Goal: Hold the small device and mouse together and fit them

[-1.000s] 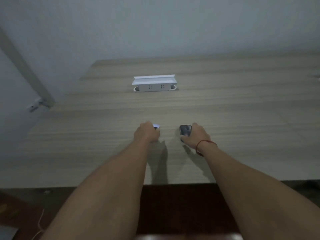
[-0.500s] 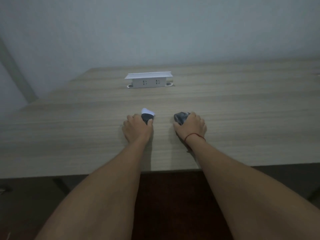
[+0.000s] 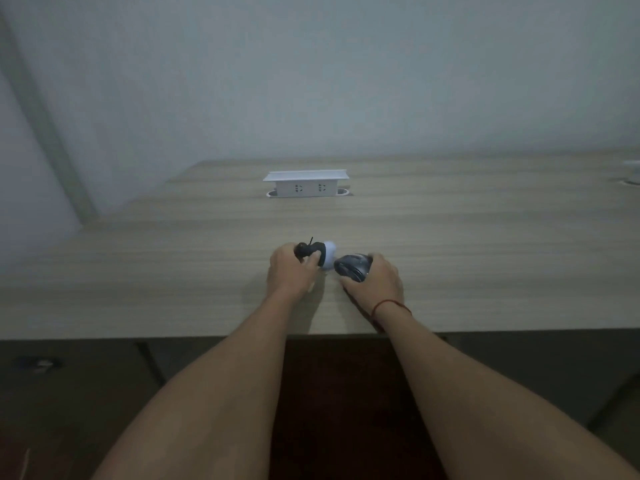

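Left hand (image 3: 289,271) and right hand (image 3: 375,280) each grip a gadget

A table (image 3: 485,244) with a pale wood-grain top is seen, its near edge running across the view. A white pop-up socket box (image 3: 305,183) with a raised lid is set into the top toward the far edge, with two outlets on its front face. At the far right edge a second fitting (image 3: 632,173) is partly cut off by the frame.

Both hands (image 3: 334,277) curled, gripping
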Demonstrator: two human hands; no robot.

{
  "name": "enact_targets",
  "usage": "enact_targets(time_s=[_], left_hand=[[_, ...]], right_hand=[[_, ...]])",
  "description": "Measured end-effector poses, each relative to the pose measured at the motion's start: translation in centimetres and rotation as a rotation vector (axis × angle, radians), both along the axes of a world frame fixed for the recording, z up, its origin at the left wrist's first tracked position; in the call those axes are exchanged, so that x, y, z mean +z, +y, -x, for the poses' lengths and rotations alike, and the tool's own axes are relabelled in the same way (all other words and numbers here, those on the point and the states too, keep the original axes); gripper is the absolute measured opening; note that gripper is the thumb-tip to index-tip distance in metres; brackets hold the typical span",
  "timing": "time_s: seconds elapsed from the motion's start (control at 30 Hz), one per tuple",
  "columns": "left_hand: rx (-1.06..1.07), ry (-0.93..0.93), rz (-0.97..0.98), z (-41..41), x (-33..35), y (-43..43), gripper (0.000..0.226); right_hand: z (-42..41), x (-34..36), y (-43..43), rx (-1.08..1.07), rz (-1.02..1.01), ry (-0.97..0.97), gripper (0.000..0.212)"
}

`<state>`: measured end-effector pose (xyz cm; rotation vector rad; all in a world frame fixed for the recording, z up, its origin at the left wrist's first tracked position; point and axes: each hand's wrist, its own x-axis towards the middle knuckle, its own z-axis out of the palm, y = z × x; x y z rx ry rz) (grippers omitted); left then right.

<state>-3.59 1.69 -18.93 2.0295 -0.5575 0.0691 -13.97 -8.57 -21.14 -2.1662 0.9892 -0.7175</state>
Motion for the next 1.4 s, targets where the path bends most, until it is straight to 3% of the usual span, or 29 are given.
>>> enact_targets(time_s=[0.47, 0.67, 0.87, 1.0, 1.17, 1.3, 1.4], left_hand=[[0.027, 0.000, 0.165, 1.1, 2.6, -1.0, 0.022], [-0.036, 0.004, 0.034, 1.2, 1.2, -2.9, 0.037], [-0.109, -0.052, 0.028, 1.1, 2.7, -3.9, 0.036], [-0.075, -0.090, -0.076, 1.1, 1.5, -3.0, 0.033], [-0.133, -0.093, 0.043, 1.5, 2.0, -2.8, 0.031], [-0.069, -0.073, -0.107, 1.5, 1.0, -2.1, 0.030], [-0.092, -0.105, -0.041, 1.5, 1.6, -2.2, 0.030]], right_hand=[[0.2, -0.1, 0.0, 0.039, -0.005, -0.006, 0.067], [0.0, -0.4, -0.5, 0.061, -0.014, -0.009, 0.063], [0.0, -0.5, -0.6, 0.068, -0.026, -0.024, 0.061], [0.0, -0.6, -0.6, 0.069, -0.026, -0.032, 0.064], [0.1, -0.4, -0.4, 0.055, -0.011, -0.026, 0.053], [0.3, -0.3, -0.1, 0.040, 0.001, -0.019, 0.060], [0.3, -0.3, 0.0, 0.029, 0.011, -0.028, 0.052]])
